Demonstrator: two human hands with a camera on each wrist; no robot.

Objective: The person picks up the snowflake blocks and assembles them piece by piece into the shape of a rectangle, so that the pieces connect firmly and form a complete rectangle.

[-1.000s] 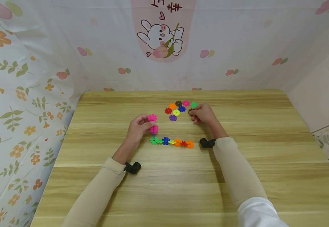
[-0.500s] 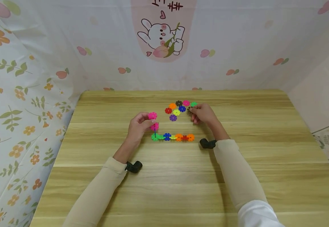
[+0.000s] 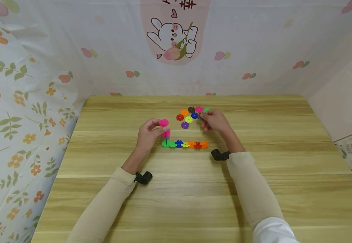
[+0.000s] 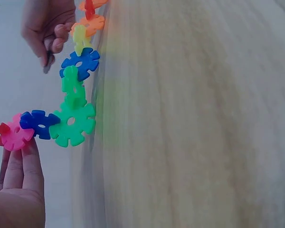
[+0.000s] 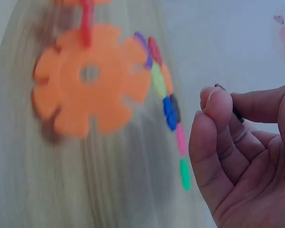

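My left hand (image 3: pixel 147 135) pinches the upper left end of an L-shaped chain of interlocking flower-shaped discs, near a pink disc (image 3: pixel 164 123). In the left wrist view, fingertips touch another pink disc (image 4: pixel 17 135), joined to a blue disc (image 4: pixel 40 124) and a large green disc (image 4: pixel 72 124). From there the chain runs right to an orange end disc (image 3: pixel 204 144). My right hand (image 3: pixel 219 122) pinches a dark brown disc (image 5: pixel 238 115) between thumb and fingers, mostly hidden. It hovers right of the loose discs, apart from the chain.
Several loose discs lie grouped on the wooden table (image 3: pixel 176 195) beyond the chain, among them a purple disc (image 3: pixel 185 125), a red disc (image 3: pixel 180 117) and a pink disc (image 3: pixel 199 109). A printed cloth (image 3: pixel 109 40) hangs behind the table.
The chain's long row has moved away from me and straightened as my left hand shifted slightly up. My right hand has moved slightly left with the dark brown disc.
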